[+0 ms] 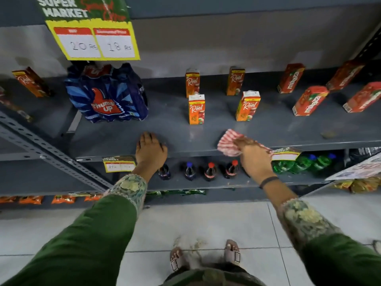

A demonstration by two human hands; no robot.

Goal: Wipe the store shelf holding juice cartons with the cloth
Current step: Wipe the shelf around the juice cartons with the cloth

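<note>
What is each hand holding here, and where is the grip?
The right hand holds the striped cloth, bunched at its near end. The left hand holds nothing, lying flat on the shelf.

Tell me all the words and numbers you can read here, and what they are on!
"SUPER MARKET", "20 Rs", "18 Rs": hanging sign
"Thums Up": blue bottle pack
"Real": orange juice cartons
"maaza": red cartons
"SUPER MARKET": shelf-edge price tag; its price is too blurred
Small print on cartons, and labels on the lower-shelf bottles: too small to read
</note>
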